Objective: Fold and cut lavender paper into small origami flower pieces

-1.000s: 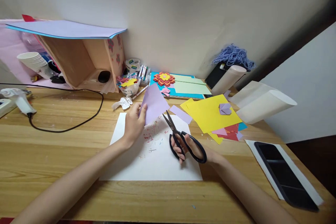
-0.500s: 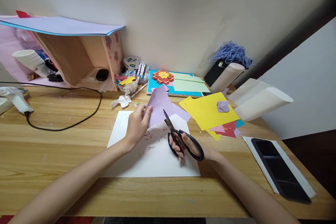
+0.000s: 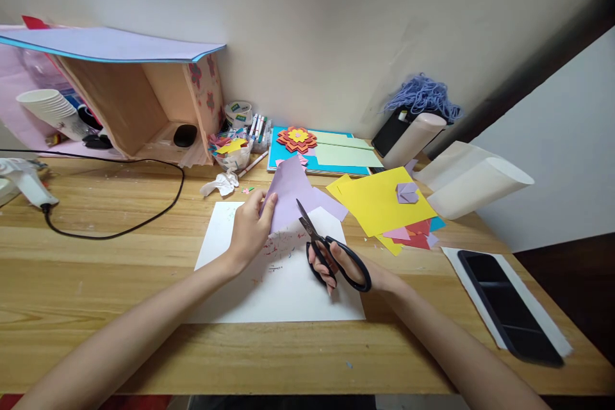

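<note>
My left hand (image 3: 253, 224) pinches the left edge of a purple sheet of paper (image 3: 290, 192), which is held tilted above the table. In my right hand (image 3: 331, 264) is a pair of black-handled scissors (image 3: 314, 240), fingers through the loops. The blades stand slightly apart at the lower right edge of the purple paper; whether they touch it I cannot tell. Beneath both hands lies a white sheet (image 3: 307, 301) with coloured marks. Another purple piece (image 3: 329, 203) lies just behind the scissors.
Yellow paper (image 3: 379, 202) with a folded purple piece (image 3: 407, 193) lies to the right, near a phone (image 3: 509, 307). Behind are a layered paper flower (image 3: 296, 139) and a tub of scraps (image 3: 233, 154). A glue gun (image 3: 29, 182) with its black cord (image 3: 144, 232) lies left.
The whole view has shifted very slightly. Both hands, the purple paper and the scissors keep nearly the same positions.
</note>
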`<state>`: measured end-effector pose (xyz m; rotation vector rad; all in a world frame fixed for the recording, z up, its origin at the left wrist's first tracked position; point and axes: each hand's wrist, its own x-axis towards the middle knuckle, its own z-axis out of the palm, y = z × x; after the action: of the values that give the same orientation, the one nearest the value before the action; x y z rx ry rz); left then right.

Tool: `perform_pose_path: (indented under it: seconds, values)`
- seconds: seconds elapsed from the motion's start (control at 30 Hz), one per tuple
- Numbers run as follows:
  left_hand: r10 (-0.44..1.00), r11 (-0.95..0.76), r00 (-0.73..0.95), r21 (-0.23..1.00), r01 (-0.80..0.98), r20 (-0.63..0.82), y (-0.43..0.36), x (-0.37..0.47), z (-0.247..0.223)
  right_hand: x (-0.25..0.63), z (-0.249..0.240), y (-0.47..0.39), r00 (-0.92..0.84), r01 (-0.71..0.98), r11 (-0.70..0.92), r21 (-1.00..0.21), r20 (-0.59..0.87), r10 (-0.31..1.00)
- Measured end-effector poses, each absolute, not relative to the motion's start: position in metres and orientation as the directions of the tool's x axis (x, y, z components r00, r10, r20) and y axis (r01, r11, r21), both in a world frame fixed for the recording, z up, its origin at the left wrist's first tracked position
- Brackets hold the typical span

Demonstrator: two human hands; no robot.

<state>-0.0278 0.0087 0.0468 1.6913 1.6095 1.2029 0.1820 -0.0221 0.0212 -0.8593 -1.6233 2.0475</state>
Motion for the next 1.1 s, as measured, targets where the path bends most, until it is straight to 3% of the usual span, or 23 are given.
perform_pose_path:
  seconds: [0.3,0.57,0.83,1.1]
  values:
    - [0.967,-0.149,-0.108,0.854,0.499,0.232,0.0073,-0.0281,0.0501,0.1777,0.0233,-0.0267,-0.671,0.034,-0.286,-0.958,-0.233,0.704]
    - [0.968,-0.127,-0.129,0.868,0.48,0.214,0.0063,-0.0283,0.0546,0.1769,0.0254,-0.0271,-0.626,0.108,-0.111,-0.988,-0.154,0.765]
    - [0.968,-0.126,-0.131,0.866,0.484,0.215,0.0074,-0.0287,0.0544,0.1758,0.0201,-0.0275,-0.592,0.156,-0.07,-0.985,-0.15,0.792]
    - [0.974,-0.112,-0.125,0.878,0.465,0.19,0.0082,-0.0292,0.0544,0.1747,0.0171,-0.0275,-0.54,0.186,-0.117,-0.976,-0.201,0.817]
